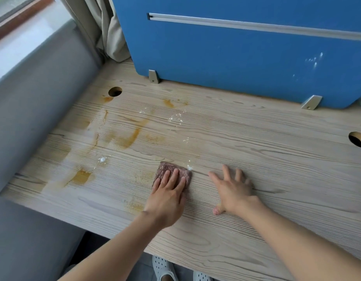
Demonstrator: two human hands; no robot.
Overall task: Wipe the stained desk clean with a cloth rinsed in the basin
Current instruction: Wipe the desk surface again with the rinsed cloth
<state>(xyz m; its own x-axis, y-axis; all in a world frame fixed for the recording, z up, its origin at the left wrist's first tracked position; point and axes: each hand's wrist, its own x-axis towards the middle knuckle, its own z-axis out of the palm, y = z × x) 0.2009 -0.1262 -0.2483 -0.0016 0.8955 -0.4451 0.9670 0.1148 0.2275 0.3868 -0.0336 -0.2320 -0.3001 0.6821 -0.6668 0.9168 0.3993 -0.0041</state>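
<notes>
My left grip (167,192) presses flat, fingers straight, on the brown cloth (168,166); my right grip (233,189) lies spread on the counter (256,151) beside it, orange stains (128,136) left of it.

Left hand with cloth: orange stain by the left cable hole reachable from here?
Probably yes: the left hand presses the cloth flat; only stained desk lies between it and that stain, nothing blocking.

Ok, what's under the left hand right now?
The brown cloth, pressed flat on the desk by the left hand, fingers straight; its far edge shows. Any stain beneath the cloth is covered and cannot be seen.
</notes>
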